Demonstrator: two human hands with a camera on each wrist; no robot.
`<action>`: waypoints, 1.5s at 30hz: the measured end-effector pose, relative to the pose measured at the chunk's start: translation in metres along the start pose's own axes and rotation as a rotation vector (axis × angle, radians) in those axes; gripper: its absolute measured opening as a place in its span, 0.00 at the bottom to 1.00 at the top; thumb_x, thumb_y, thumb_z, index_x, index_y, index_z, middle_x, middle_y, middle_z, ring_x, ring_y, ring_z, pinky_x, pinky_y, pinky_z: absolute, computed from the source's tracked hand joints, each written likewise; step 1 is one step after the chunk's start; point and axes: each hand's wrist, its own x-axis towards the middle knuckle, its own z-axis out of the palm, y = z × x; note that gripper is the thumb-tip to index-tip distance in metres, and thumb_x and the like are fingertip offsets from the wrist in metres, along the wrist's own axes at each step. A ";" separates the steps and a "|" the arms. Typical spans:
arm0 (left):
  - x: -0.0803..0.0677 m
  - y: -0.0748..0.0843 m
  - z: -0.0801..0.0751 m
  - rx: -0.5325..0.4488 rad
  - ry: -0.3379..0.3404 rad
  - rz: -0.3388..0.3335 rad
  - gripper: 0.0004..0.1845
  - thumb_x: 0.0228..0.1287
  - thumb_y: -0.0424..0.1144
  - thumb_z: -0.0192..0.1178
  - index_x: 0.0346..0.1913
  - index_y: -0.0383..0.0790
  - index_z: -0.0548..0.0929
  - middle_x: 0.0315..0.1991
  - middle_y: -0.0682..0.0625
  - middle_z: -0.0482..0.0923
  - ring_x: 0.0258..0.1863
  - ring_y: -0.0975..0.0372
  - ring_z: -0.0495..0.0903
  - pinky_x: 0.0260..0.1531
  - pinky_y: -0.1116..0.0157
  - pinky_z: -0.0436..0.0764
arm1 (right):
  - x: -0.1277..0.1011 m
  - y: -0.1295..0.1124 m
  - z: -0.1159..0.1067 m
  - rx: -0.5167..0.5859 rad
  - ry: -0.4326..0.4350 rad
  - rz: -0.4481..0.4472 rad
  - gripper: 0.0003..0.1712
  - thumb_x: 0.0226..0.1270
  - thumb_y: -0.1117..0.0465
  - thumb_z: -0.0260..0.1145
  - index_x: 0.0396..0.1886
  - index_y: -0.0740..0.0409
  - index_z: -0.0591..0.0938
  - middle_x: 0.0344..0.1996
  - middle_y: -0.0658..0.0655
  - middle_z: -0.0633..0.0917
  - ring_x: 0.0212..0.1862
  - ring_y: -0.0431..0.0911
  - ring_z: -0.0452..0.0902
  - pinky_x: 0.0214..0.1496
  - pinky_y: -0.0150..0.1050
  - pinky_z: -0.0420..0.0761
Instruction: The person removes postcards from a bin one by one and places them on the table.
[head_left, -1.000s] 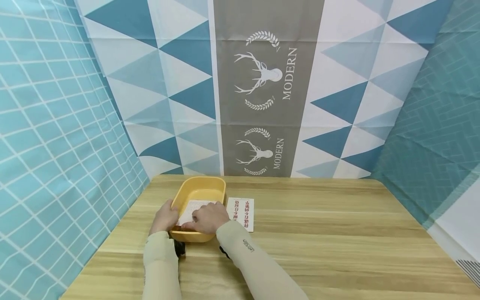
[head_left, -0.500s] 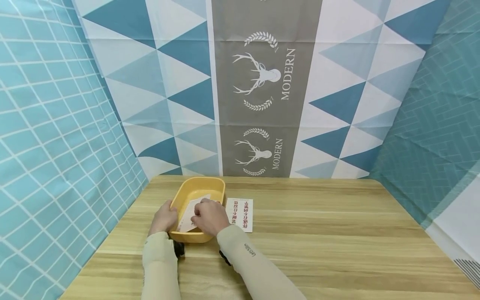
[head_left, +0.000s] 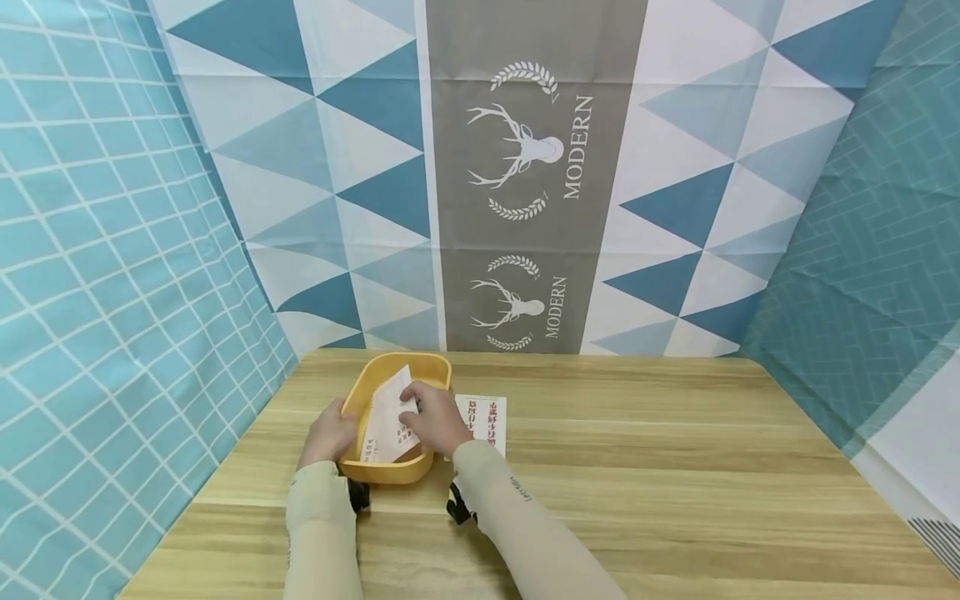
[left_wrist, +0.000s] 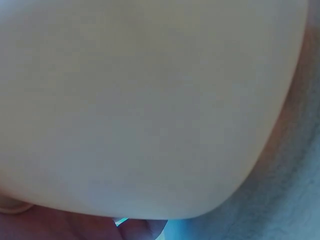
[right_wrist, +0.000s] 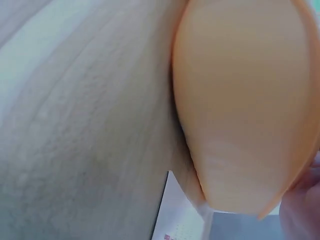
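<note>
In the head view a yellow plastic tray [head_left: 390, 473] stands at the left of the table. My left hand [head_left: 328, 433] grips its left wall; some of those fingers [left_wrist: 85, 227] show below the tray wall in the left wrist view. Inside the tray, a white printed card [head_left: 386, 425] tilts up, its upper edge pinched by my right hand [head_left: 437, 421]. A second white card [head_left: 491, 425] with red characters lies on the table just right of the tray, partly covered by my right hand and sleeve.
The wooden table [head_left: 637, 467] extends to the right. A blue tiled cloth [head_left: 135, 275] hangs along its left side, and a patterned cloth [head_left: 517, 167] with deer heads covers the back.
The card in the tray has turned and risen from lying low to tilting up. My right hand has shifted slightly right and away from me; my left hand stays on the tray.
</note>
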 end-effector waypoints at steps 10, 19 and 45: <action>0.000 0.002 0.002 0.002 -0.005 0.029 0.27 0.77 0.36 0.33 0.74 0.29 0.60 0.69 0.26 0.66 0.65 0.35 0.70 0.67 0.38 0.68 | -0.001 0.009 -0.006 0.259 0.049 0.097 0.11 0.71 0.69 0.59 0.43 0.53 0.85 0.29 0.50 0.81 0.23 0.38 0.69 0.26 0.31 0.73; 0.002 -0.003 0.004 0.014 -0.006 0.046 0.28 0.76 0.36 0.34 0.74 0.27 0.60 0.70 0.24 0.65 0.69 0.32 0.67 0.68 0.37 0.67 | -0.003 0.016 0.000 0.351 0.120 0.060 0.05 0.72 0.65 0.62 0.39 0.52 0.83 0.24 0.46 0.75 0.25 0.38 0.68 0.29 0.30 0.71; 0.004 -0.003 -0.002 0.063 -0.027 0.038 0.28 0.79 0.38 0.32 0.75 0.28 0.58 0.70 0.24 0.64 0.65 0.34 0.70 0.66 0.37 0.68 | -0.055 0.052 -0.186 0.423 0.224 0.207 0.15 0.70 0.71 0.63 0.56 0.65 0.79 0.34 0.54 0.77 0.28 0.45 0.77 0.36 0.37 0.83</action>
